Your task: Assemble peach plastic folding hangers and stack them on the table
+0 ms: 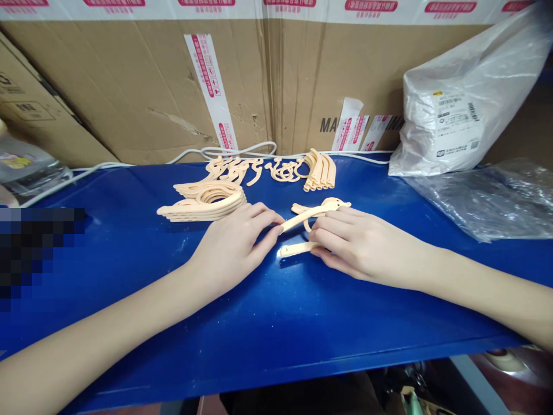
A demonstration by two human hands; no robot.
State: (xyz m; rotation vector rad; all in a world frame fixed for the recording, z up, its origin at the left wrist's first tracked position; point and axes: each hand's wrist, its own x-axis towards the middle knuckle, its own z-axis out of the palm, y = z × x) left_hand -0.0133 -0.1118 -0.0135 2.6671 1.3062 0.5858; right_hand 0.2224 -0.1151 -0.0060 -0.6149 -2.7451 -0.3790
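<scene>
Stack [203, 215] of flat cream pieces lies left of the frame's centre on a blue table surface [259, 328]. Hook-shaped pieces [237, 173] lie above it, at upper centre. Left hand [239, 239] is positioned at the stack's right end; its thumb and fingertips form a narrow pinch on the left end of the upper bar of a cream part [302, 218], located just right of centre. A lower bar [296, 249] projects left from the right hand [367, 245]; whether it joins the part cannot be determined. Right hand fingers close on the part's right portion, contact partly hidden. Curved tubular pieces [322, 170] lie side by side above the part. White plastic bag [458, 132] stands at upper right, clear plastic sheeting [488, 202] below it.
</scene>
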